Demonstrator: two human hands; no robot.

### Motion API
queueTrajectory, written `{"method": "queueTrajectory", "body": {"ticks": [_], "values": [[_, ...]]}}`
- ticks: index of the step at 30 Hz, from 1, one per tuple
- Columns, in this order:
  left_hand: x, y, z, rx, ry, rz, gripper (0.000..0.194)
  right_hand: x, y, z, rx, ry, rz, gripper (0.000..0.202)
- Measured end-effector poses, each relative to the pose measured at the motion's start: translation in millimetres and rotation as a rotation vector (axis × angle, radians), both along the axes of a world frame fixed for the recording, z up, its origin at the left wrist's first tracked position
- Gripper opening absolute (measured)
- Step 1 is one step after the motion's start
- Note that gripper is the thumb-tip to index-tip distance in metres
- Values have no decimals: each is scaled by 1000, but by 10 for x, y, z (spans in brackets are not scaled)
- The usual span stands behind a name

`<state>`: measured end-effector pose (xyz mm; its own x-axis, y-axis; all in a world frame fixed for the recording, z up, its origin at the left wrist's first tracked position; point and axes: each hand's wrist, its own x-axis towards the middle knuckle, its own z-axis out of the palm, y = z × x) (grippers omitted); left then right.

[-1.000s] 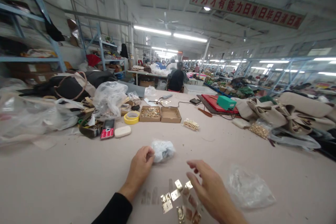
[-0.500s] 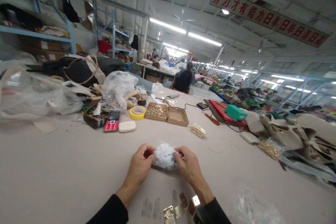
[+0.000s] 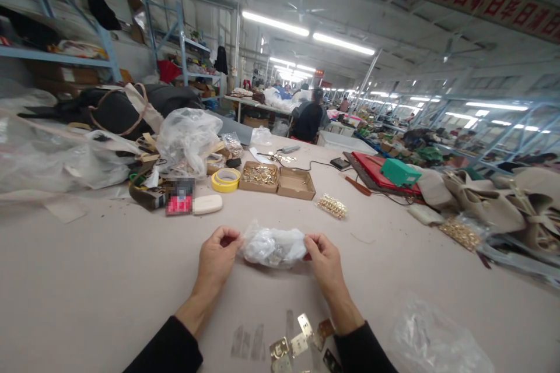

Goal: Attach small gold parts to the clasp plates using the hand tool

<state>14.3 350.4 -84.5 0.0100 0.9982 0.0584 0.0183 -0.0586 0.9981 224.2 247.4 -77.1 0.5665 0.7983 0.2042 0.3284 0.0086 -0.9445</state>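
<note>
Plastic bag [image 3: 275, 246] stretched out between left hand [image 3: 216, 262] and right hand [image 3: 328, 262]

From the head cam, starting with containers: see a heap of gold-coloured metal bits in the left cardboard box [image 3: 258, 187], and just a tiny bit or so in the right cardboard box [image 3: 296, 193], right next door. Also spot a clear packet [image 3: 332, 206] of gold pieces near that second box, plus a clear pouch [image 3: 460, 234] of gold bits way over by the beige bags [image 3: 507, 204].

Now the plastic bag: sits in front of those boxes, over the middle of the table [image 3: 109, 280]. Can't tell if fully resting on it. Holds some whitish stuff, too bunched up to make out. Runs its long axis left to right, pretty much straight across, one end toward each hand. Pinched at both ends, thumb against fingers on either side.

Compared with half a second ago, looks longer, with hands farther apart. Compared with a full second ago, has the right hand on it too, instead of over the metal plates [image 3: 300, 344].
</note>
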Motion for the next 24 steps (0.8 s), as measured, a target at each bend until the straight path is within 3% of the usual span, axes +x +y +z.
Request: {"method": "queueTrajectory", "body": {"ticks": [6, 8, 10, 13, 17, 21, 24], "values": [[38, -36, -3, -11, 48, -124, 51, -82, -63, 67, 47, -179, -29, 19], [48, -56, -8, -4, 77, -172, 56, -145, -119, 152, 138, -379, -9, 11], [52, -72, -14, -3, 101, -227, 57, -218, -169, 228, 223, -666, 81, 16], [50, -85, -18, -5, 126, -286, 57, -313, -199, 277, 143, -940, 220, 27], [47, -103, -4, 12, 168, -315, 53, -356, -185, 247, -155, -916, 294, 47], [48, -114, 11, 38, 200, -332, 52, -339, -187, 262, -226, -842, 382, 31], [48, -113, 10, 47, 216, -347, 51, -300, -203, 377, -210, -728, 371, 16]]}}
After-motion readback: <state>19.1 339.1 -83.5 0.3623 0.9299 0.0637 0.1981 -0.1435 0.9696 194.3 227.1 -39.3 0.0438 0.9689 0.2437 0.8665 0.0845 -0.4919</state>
